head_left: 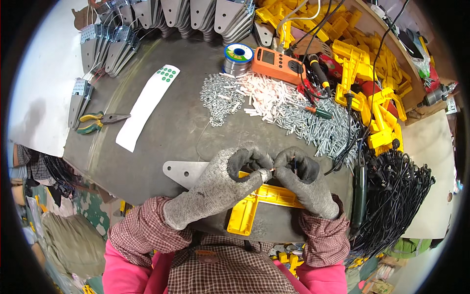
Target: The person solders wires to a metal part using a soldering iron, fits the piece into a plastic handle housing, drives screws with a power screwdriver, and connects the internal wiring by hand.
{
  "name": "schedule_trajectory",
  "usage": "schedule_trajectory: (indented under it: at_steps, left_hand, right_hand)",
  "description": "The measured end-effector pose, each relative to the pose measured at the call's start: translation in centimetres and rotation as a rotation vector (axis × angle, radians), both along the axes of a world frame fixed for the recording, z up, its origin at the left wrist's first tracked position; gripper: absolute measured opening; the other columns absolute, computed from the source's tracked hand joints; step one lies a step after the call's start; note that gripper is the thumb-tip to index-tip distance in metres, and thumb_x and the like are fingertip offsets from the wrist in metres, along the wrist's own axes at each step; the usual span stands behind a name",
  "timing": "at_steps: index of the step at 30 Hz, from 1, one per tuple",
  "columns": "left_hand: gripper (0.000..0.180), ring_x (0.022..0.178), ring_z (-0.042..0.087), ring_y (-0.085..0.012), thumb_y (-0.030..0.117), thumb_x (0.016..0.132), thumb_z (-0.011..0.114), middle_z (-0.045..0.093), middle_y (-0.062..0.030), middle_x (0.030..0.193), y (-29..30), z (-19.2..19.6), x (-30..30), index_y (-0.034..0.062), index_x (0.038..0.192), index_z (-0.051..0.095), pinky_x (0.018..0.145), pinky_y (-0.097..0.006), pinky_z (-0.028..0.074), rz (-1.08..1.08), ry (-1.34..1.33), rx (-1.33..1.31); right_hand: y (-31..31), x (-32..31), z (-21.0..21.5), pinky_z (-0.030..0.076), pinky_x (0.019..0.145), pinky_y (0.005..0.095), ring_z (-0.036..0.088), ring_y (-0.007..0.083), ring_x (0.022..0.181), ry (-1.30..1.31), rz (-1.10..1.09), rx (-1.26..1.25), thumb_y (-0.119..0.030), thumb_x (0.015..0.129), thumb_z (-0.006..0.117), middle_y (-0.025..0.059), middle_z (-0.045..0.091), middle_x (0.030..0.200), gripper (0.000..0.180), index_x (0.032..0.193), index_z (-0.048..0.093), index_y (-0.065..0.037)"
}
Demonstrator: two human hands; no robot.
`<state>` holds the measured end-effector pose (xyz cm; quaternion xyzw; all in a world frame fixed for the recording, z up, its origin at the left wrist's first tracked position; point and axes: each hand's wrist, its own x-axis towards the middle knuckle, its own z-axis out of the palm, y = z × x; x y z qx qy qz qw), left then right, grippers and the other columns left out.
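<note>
Both my hands wear grey work gloves and meet fingertip to fingertip over the near part of the table. My left hand [220, 179] is closed in a pinch; what sits between its fingertips is too small to make out. My right hand [304, 179] is pinched too, with a thin dark wire [294, 165] showing at its fingers. Below them lies a yellow plastic handle part [243, 215], with one arm reaching right under my right hand. Thin pale wires run over it. A flat grey metal plate with holes [185, 172] sticks out left, partly hidden by my left hand.
Beyond my hands lie piles of nuts [221, 97], pale sleeves [262, 95] and screws [318, 128]. A solder spool [238, 60] and orange meter [278, 64] stand behind. Pliers [102, 121] and a white sticker strip [147, 110] lie left; black cords [391, 196] bundle right.
</note>
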<state>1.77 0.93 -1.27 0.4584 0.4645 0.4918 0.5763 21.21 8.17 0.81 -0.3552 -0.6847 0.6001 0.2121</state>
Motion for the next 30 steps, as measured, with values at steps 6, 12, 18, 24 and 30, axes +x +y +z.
schedule_trajectory:
  at_steps: [6, 12, 18, 24, 30]
  left_hand:
    - [0.019, 0.098, 0.062, -0.0112, 0.004, 0.09, 0.066, 0.065, -0.0054, 0.1, 0.0, 0.1, 0.0, -0.0003, 0.108, 0.061, 0.088, -0.027, 0.05, 0.009, 0.008, -0.033]
    - [0.016, 0.083, 0.064, -0.0179, 0.002, 0.084, 0.065, 0.064, -0.0064, 0.088, -0.1, 0.0, 0.4, 0.0025, 0.1, 0.06, 0.082, -0.032, 0.053, 0.084, 0.203, 0.271]
    - [0.027, 0.089, 0.062, -0.0249, -0.005, 0.076, 0.065, 0.058, -0.0072, 0.091, -0.3, 0.8, -0.6, 0.0059, 0.099, 0.057, 0.084, -0.033, 0.052, 0.042, 1.099, 1.107]
    - [0.036, 0.097, 0.056, -0.0091, 0.009, 0.088, 0.068, 0.057, -0.0021, 0.102, 0.4, 0.2, -1.1, 0.0038, 0.118, 0.049, 0.087, -0.026, 0.048, -0.141, -0.235, -0.124]
    - [0.057, 0.085, 0.06, -0.0325, 0.021, 0.085, 0.065, 0.058, -0.0159, 0.096, 0.4, -0.3, -1.0, 0.0, 0.134, 0.044, 0.084, -0.043, 0.05, 0.018, 1.036, 0.982]
  right_hand:
    - [-0.6, -0.3, -0.3, 0.048, 0.069, 0.0247, 0.057, 0.0071, 0.078, -0.095, -0.058, 0.218, -0.013, 0.092, 0.063, 0.0048, 0.064, 0.089, 0.013, 0.1, 0.062, -0.003]
    - [-0.9, -0.3, -0.5, 0.046, 0.064, 0.0237, 0.056, 0.0074, 0.073, -0.117, -0.049, 0.522, -0.011, 0.087, 0.067, 0.0061, 0.064, 0.085, 0.017, 0.099, 0.063, -0.001]
    - [-1.2, -0.9, -0.5, 0.045, 0.062, 0.0242, 0.054, 0.0073, 0.071, 0.099, -0.059, 0.069, -0.002, 0.084, 0.061, 0.0052, 0.062, 0.082, 0.007, 0.091, 0.062, -0.001]
    - [-1.3, -0.8, -0.9, 0.045, 0.063, 0.0257, 0.054, 0.0064, 0.074, -0.038, 0.024, 0.571, -0.003, 0.087, 0.06, 0.0034, 0.062, 0.085, 0.005, 0.091, 0.061, -0.001]
    - [-1.2, -0.8, -0.4, 0.043, 0.067, 0.0227, 0.053, 0.0056, 0.077, 0.065, -0.019, -0.055, -0.009, 0.091, 0.058, 0.0031, 0.062, 0.086, 0.009, 0.093, 0.062, -0.001]
